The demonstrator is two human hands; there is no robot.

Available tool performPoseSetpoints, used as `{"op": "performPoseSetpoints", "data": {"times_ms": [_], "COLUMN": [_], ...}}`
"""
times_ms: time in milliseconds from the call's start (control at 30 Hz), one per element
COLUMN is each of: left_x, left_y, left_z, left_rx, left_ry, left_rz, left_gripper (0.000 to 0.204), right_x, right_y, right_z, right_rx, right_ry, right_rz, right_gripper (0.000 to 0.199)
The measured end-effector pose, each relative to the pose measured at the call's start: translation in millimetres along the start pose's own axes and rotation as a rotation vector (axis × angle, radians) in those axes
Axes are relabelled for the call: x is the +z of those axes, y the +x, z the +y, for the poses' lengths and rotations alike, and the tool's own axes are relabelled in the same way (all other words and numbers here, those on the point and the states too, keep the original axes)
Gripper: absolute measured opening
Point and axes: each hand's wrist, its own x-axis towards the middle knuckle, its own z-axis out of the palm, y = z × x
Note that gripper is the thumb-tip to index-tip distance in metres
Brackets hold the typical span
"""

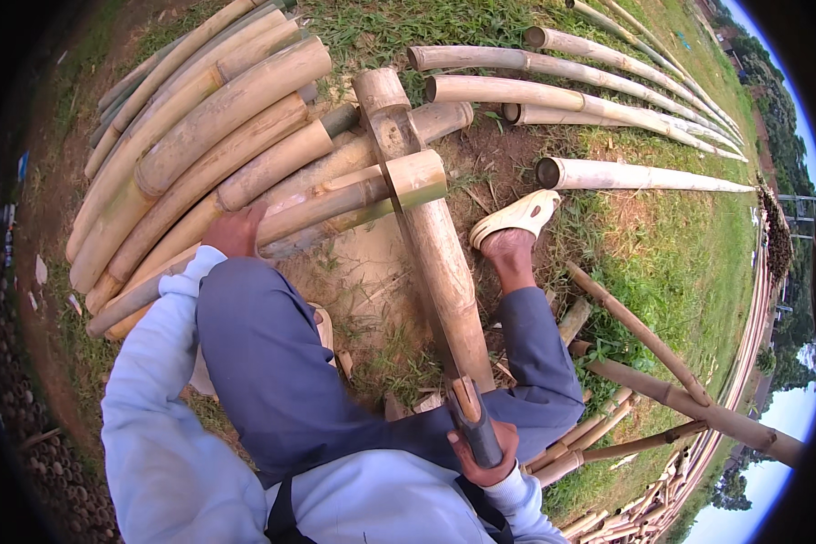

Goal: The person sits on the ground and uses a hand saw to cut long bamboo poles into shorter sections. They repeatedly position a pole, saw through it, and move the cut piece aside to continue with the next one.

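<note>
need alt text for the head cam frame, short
A person crouched on grass grips a dark tool handle in the right hand, its long bamboo-coloured shaft laid across a bamboo pole that the left hand steadies. A stack of thick bamboo poles lies to the left, more cut poles on the grass ahead, and a sandalled foot beside the shaft.

Outdoor bamboo yard: cut poles [199, 127] stacked on grass [689, 245].

We stand outdoors on patchy grass [662, 263] and bare brown earth [508, 154]; cut bamboo poles [607, 113] lie spread across it; trees [780, 100] and pale daylight sky [793, 408] edge our view.
</note>
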Motion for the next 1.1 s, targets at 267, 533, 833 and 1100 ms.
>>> {"op": "performPoseSetpoints", "data": {"times_ms": [267, 533, 833, 1100], "left_x": [7.3, -8.1, -35.5, -101.5], "left_y": [8.4, 15.1, 16.3, 167.1], "left_z": [-25.8, -11.4, -20.4, -23.1], "left_rx": [0.013, -0.015, 0.11, 0.066], "left_ry": [0.055, -0.019, -0.181, 0.093], "left_rz": [0.039, -0.069, -0.005, 0.489], "left_gripper": [0.104, 0.108, 0.069, 0.055], "right_x": [20.0, -1.1, 25.1, 25.1], "right_y": [84.4, 42.6, 94.1, 93.2], "right_z": [5.4, 12.4, 14.9, 12.2], "right_rx": [-0.082, -0.058, -0.124, -0.091], "right_ry": [0.011, -0.091, 0.014, 0.014], "right_rz": [-0.074, -0.076, 0.02, 0.024], "right_gripper": [0.013, 0.021, 0.015, 0.018]}}
